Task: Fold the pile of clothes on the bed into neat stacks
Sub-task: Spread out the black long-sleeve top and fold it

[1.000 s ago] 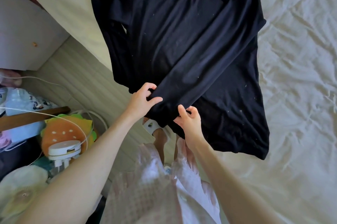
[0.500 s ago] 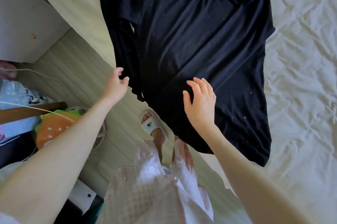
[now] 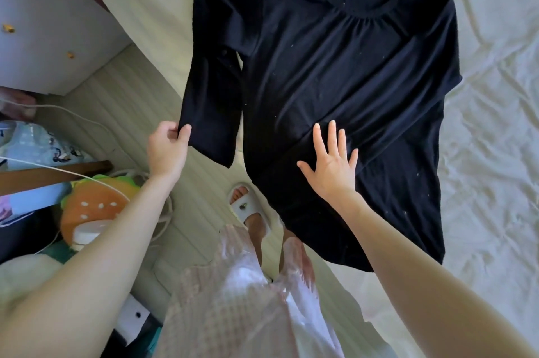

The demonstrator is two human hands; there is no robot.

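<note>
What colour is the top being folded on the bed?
Black top, plain, flecked with pale lint; head view.

Home bedrm: bed (image 3: 495,124), plush toy (image 3: 93,206)

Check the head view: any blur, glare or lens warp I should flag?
Head view: sharp overall, with no clear motion blur on the left hand or right hand; soft daylight, the sheet bright but its creases still readable; the black top reads very dark, folds faint; wide-angle warp bends the floorboards and stretches the forearms.
</note>
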